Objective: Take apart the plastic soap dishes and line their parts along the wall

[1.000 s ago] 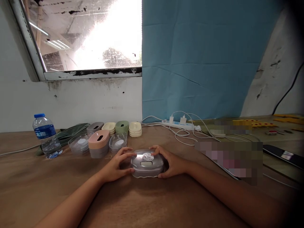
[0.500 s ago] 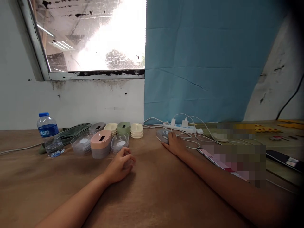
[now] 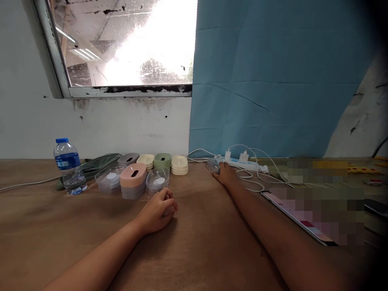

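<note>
My right hand reaches far across the table, its fingers curled over the right side of a small grey container with rounded edges. The container rests near the wall, and my fingers partly hide it. Closer to me, my left hand rests on the table with its fingers curled inward. Whatever lies inside them is hard to make out. Just beyond that hand stands a clear plastic box. Beside it is a pink-topped grey box with a dark oval slot.
A green-topped box, cream lids and more clear boxes stand along the wall. A water bottle and dark green pouch are at left. Cables and a power strip lie behind a tablet at right.
My right hand and the grey container have shifted a little farther back toward the wall. My left hand keeps its curled pose. The camera view has turned slightly.
</note>
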A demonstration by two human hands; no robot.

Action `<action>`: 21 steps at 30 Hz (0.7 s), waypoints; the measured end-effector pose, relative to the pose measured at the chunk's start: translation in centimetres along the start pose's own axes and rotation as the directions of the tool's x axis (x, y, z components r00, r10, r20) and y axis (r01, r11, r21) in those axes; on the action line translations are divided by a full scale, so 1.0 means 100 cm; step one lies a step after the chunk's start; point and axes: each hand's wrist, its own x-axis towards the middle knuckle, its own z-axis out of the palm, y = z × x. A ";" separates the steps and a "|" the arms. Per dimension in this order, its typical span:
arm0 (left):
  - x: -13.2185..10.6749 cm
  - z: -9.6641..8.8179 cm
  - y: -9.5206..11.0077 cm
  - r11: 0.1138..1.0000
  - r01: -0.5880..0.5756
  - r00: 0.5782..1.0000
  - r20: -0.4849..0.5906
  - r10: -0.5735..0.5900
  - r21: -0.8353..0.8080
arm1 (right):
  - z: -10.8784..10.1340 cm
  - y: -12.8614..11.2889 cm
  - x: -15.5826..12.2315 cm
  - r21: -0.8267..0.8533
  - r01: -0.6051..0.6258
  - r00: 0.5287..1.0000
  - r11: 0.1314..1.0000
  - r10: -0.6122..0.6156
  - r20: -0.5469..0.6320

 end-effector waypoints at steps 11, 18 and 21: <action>0.000 -0.002 -0.002 1.000 -0.002 0.999 0.045 0.001 0.015 | 0.004 0.005 0.000 0.044 0.035 0.999 0.998 -0.034 -0.018; -0.001 -0.003 -0.001 1.000 0.004 0.998 0.056 -0.005 0.025 | -0.005 -0.007 -0.009 0.047 0.048 0.996 0.998 -0.045 -0.074; 0.000 -0.003 -0.001 0.999 -0.011 0.999 0.039 0.009 0.037 | -0.016 -0.030 -0.017 0.075 0.196 0.976 0.978 -0.188 -0.108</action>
